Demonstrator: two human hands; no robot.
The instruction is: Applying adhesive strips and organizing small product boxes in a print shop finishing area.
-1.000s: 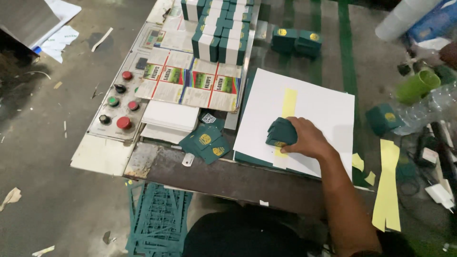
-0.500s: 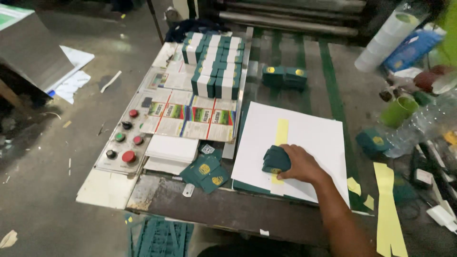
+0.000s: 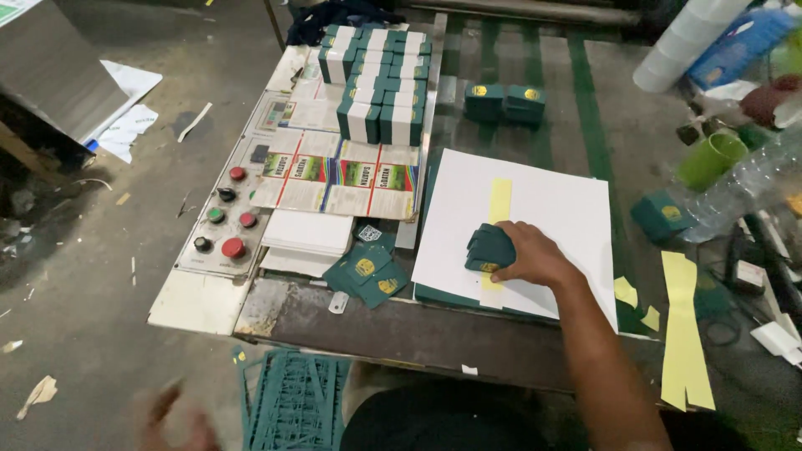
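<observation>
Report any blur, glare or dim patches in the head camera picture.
Head view: the left hand at the bottom edge is smeared by motion blur; the right hand and the green stack it grips are sharp; the white sheet is bright, nearly washed out; the floor at left lies dim.

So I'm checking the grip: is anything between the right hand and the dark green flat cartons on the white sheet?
Nothing visible. The right hand rests directly on the green cartons, which lie on the white sheet over a yellow strip.

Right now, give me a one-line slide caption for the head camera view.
Right hand presses a bundle of dark green cartons onto a white sheet, beside stacked boxes and a button panel.
</observation>
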